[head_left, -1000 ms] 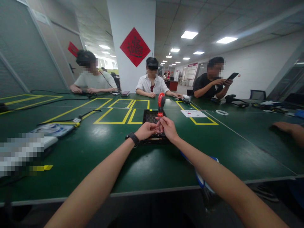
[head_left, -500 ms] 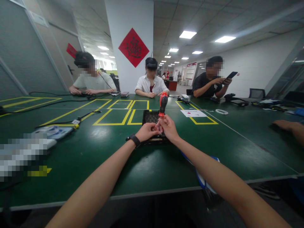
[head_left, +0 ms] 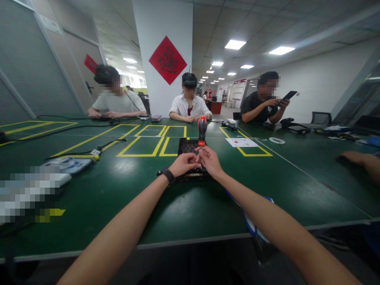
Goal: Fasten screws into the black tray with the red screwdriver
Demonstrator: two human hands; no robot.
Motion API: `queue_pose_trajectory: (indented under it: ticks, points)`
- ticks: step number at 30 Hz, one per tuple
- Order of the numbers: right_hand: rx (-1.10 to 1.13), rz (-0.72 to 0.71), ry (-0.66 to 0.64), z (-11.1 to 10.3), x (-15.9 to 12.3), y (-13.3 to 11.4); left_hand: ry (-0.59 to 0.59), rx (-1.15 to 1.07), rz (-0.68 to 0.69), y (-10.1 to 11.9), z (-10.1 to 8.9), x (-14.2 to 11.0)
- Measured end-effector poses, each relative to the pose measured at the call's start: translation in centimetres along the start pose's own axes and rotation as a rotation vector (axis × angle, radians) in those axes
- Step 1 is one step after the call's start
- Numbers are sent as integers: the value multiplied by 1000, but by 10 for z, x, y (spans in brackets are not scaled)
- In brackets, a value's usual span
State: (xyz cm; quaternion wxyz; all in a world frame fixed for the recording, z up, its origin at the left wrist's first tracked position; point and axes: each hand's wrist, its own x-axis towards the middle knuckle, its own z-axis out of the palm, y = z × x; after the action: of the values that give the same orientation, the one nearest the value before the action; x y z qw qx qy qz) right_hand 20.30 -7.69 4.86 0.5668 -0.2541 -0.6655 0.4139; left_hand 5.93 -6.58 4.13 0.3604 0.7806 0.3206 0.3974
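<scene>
A screwdriver [head_left: 202, 132] with a red and black handle stands nearly upright, handle up, over a black plastic basket [head_left: 184, 147]. My right hand [head_left: 211, 163] is closed round its shaft just below the handle. My left hand [head_left: 181, 165], with a dark band on the wrist, is also closed; its fingertips meet beside the lower shaft. What those fingertips pinch, if anything, is too small to tell. Both hands hide much of the basket and the screwdriver's tip.
The green table [head_left: 124, 213] bears yellow tape outlines. Right of the basket lie a white paper [head_left: 242, 142] and a white ring [head_left: 277, 140]. Cables and a packet [head_left: 69, 164] are at left. Three people sit across; another person's hand [head_left: 353, 156] rests at right.
The screwdriver's handle has tipped slightly to the left, and my right hand has shifted a little with it. My left hand stays almost where it was.
</scene>
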Motion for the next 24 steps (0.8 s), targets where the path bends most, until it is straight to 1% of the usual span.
queue_pose_trajectory:
  ticks: [4,8,14,16,21,24]
  points:
    - [-2,7,3,1,-1,-1,-37,-34,-21,0,-1,0]
    - [8,4,-7,1,-1,-2,-68,-52,-4,0,-3,-1]
    - [11,8,-13,-1,0,-3,-197,-186,14,1,-6,-1]
    - [-6,-4,-12,-1,0,-3,-182,-182,10,0,-6,0]
    - [-16,-36,25,-1,0,-2,-25,-53,-39,-3,-2,1]
    - [0,-24,19,-1,0,0,-17,-13,-55,-3,-1,1]
